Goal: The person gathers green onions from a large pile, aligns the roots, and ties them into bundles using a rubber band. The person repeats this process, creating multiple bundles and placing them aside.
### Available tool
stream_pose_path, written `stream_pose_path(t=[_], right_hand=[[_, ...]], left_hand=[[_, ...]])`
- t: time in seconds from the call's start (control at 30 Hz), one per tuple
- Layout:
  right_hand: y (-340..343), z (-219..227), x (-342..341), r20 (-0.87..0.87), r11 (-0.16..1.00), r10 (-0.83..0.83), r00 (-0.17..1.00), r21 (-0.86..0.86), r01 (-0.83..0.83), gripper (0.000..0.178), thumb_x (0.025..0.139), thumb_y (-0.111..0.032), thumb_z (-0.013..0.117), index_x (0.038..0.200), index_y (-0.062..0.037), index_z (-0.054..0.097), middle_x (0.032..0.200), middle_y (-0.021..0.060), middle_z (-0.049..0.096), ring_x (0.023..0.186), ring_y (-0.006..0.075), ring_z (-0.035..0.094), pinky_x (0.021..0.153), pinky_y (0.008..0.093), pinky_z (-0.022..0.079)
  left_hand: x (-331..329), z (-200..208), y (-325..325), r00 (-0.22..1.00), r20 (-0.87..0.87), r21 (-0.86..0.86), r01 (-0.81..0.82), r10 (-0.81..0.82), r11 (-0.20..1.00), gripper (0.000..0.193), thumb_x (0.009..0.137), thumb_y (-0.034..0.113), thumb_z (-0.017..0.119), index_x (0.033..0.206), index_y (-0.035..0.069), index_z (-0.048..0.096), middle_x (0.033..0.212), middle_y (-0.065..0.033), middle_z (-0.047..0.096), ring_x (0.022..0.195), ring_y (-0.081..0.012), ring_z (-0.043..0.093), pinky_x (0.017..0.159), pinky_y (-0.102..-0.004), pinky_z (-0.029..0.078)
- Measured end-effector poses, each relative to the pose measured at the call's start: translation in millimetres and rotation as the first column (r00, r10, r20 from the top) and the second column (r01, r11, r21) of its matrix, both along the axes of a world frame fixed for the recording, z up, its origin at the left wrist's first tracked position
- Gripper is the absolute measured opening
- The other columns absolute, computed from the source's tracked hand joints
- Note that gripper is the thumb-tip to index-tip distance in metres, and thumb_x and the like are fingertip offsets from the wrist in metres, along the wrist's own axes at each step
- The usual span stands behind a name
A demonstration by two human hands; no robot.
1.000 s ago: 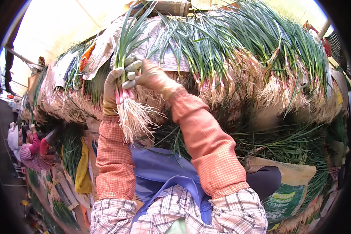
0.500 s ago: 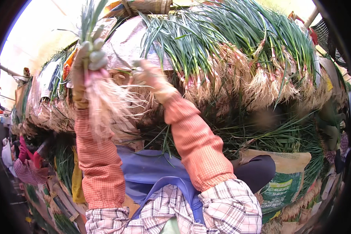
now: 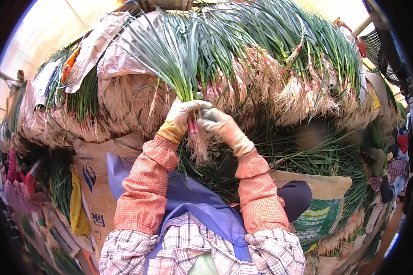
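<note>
A bunch of spring onions (image 3: 186, 75) stands upright before me, green leaves fanned out above and pale roots hanging below. My left hand (image 3: 181, 117), in a whitish-yellow glove, is closed around its stems. My right hand (image 3: 224, 130), gloved alike, meets it from the right, its fingers bent against the pinkish stem bases just above the roots. Part of the right fingertips is hidden behind the stems. Right behind both hands, more spring onions (image 3: 280, 68) lie heaped, with leaves pointing away and roots toward me.
Pale sheeting (image 3: 128, 48) covers part of the heap on the left. Loose green leaves (image 3: 316, 158) lie below the heap. A brown and green sack (image 3: 323, 201) is beside my right knee, and a printed brown sack (image 3: 89, 183) hangs at left. Another person (image 3: 23, 192) sits far left.
My left hand has brought the bunch down and rightward from high on the left. My right hand, apart from the bunch before, has moved right and now touches its stems.
</note>
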State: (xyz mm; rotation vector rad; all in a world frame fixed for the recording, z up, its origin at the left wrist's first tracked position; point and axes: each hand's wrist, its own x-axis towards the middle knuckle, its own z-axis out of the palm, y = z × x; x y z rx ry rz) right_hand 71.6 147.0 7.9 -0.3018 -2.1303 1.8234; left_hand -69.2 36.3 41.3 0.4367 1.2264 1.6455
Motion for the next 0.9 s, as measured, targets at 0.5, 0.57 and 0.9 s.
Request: stream_pose_path(t=[0.5, 0.57, 0.9], right_hand=[[-0.1, -0.1, -44.2, 0.264, 0.937, -0.302, 0.916, 0.257, 0.235, 0.034, 0.088, -0.038, 0.062, 0.096, -0.0043, 0.063, 0.075, 0.0134, 0.065, 0.061, 0.0254, 0.061, 0.058, 0.0339, 0.049], [2.3, -29.9, -40.7, -0.028, 0.894, -0.356, 0.934, 0.281, 0.349, 0.035, 0.090, -0.038, 0.060, 0.096, -0.0044, 0.065, 0.073, 0.0148, 0.065, 0.062, 0.0241, 0.063, 0.059, 0.0348, 0.050], [106.9, 18.6, -14.9, 0.211, 0.817, -0.563, 0.799, 0.286, 0.501, 0.044, 0.092, -0.044, 0.056, 0.106, -0.0029, 0.061, 0.088, 0.0056, 0.064, 0.077, 0.0152, 0.058, 0.069, 0.0302, 0.047]], left_hand=[[41.3, -37.5, -12.6, 0.968, 0.122, -0.019, -0.218, 0.219, 0.976, 0.023, 0.079, 0.000, 0.061, 0.102, -0.001, 0.056, 0.079, -0.0121, 0.065, 0.055, -0.0205, 0.063, 0.049, -0.0301, 0.055], [36.8, -36.6, -8.6, 0.976, 0.133, 0.020, -0.178, 0.174, 0.984, 0.022, 0.079, 0.001, 0.061, 0.101, -0.001, 0.057, 0.079, -0.0122, 0.065, 0.059, -0.0206, 0.064, 0.052, -0.0308, 0.056], [35.1, 14.0, 22.4, 0.899, 0.437, 0.412, -0.237, 0.038, 0.880, 0.041, 0.089, 0.013, 0.062, 0.126, 0.005, 0.047, 0.075, -0.0052, 0.060, 0.062, -0.0158, 0.060, 0.053, -0.0298, 0.055]])
